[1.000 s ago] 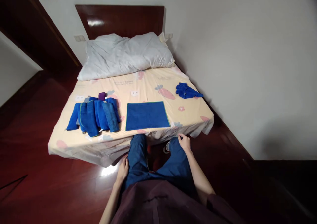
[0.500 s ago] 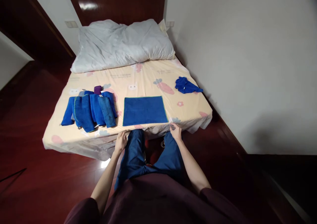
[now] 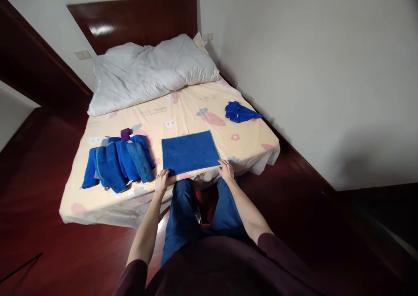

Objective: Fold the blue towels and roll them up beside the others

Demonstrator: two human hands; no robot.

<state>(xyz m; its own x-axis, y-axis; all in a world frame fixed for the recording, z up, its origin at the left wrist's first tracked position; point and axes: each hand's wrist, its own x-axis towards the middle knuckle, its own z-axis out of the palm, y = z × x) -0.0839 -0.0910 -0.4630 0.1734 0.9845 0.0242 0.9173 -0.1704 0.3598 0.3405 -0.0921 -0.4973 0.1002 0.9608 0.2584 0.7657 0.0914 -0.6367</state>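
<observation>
A blue towel [image 3: 191, 152] with a green edge lies flat and spread out near the front edge of the bed. My left hand [image 3: 162, 181] is at its near left corner, fingers closed on the edge there. At the near right corner, my right hand [image 3: 226, 170] has its fingertips pinched on the cloth. Left of the towel sits a heap of rolled blue towels [image 3: 117, 163], with a small purple roll [image 3: 126, 134] at its back. A crumpled blue towel [image 3: 241, 112] rests at the bed's right side.
The bed carries a patterned cream sheet [image 3: 183, 108] that hangs over its front edge. A white pillow or folded quilt [image 3: 153, 69] lies against the dark wooden headboard [image 3: 140, 21]. A white wall [image 3: 310, 91] stands to the right, and dark red floor [image 3: 29, 178] shows at the left.
Both hands have moved forward from the bed's edge to the towel's near corners and closed on them. The view has tilted and shifted slightly; the heap and crumpled towel stay in place.
</observation>
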